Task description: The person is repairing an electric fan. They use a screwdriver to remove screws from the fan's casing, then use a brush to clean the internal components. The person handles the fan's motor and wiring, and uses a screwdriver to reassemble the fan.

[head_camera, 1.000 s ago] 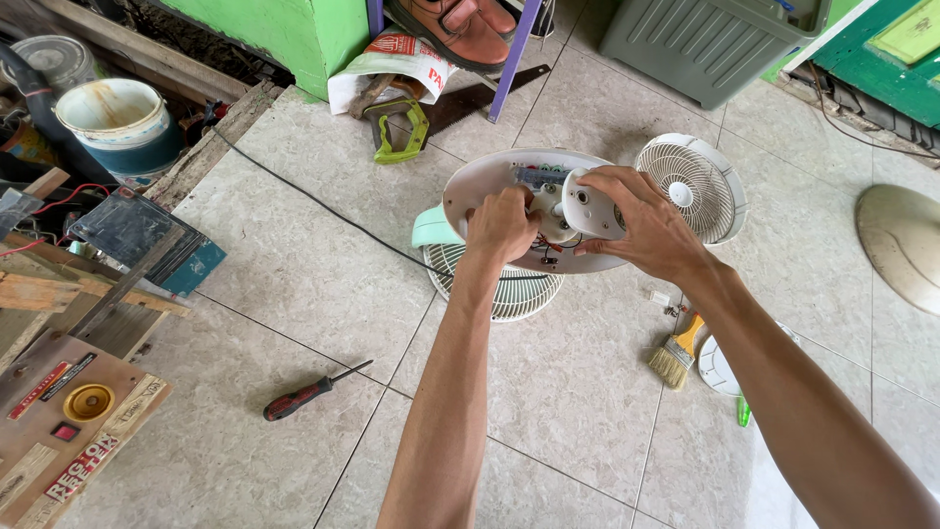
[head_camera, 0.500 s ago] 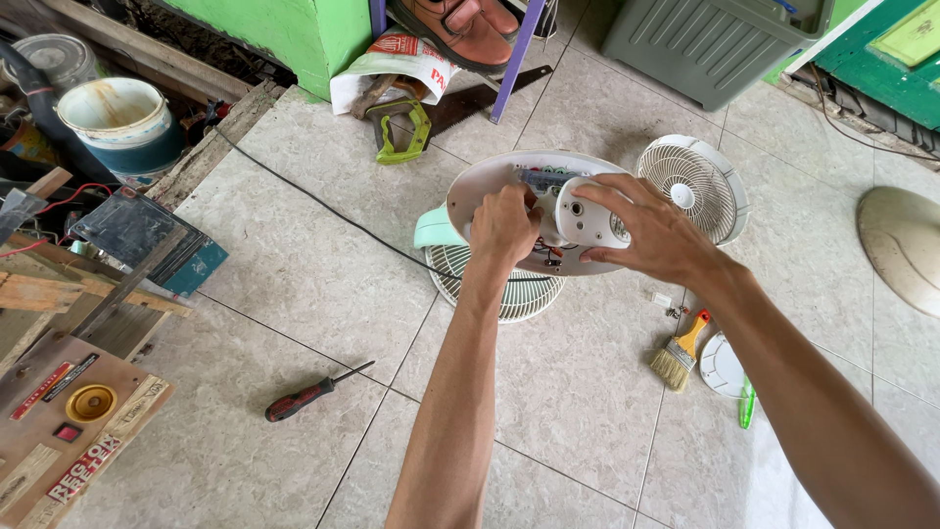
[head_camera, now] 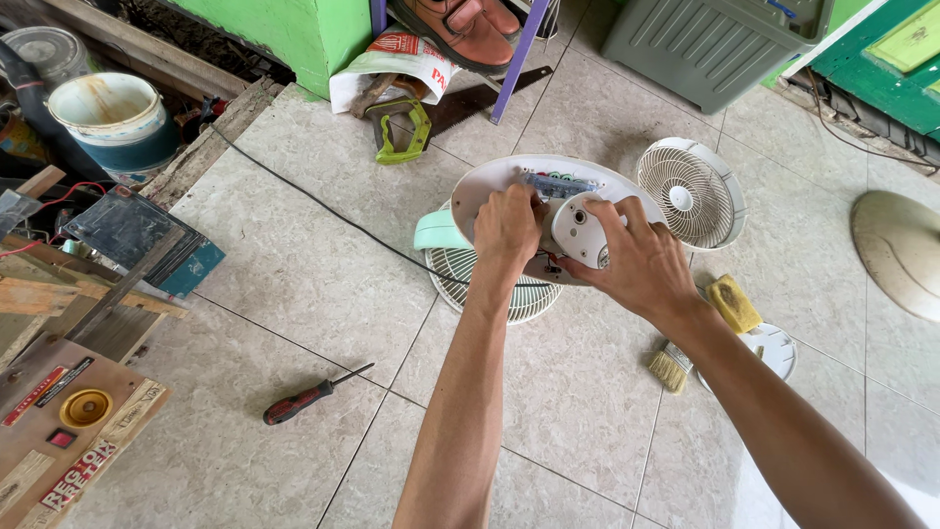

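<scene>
A white fan base [head_camera: 509,181] is being held above a tiled floor [head_camera: 294,284]. The left hand [head_camera: 507,227] and right hand [head_camera: 636,260] are gripping it with closed fingers. A screwdriver [head_camera: 313,395] is lying lower left of it; its underside is being hidden.

Tiled floor [head_camera: 294,284] carrying: screwdriver [head_camera: 311,396] lying at 7 o'clock, fan grille [head_camera: 691,190] at 2 o'clock, paintbrush [head_camera: 672,366] at 4 o'clock, handsaw [head_camera: 431,120] at 11 o'clock.

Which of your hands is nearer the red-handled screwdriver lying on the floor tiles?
Left. The left hand grips the white fan base's near edge, up and right of the red-handled screwdriver; the right hand is farther right.
</scene>
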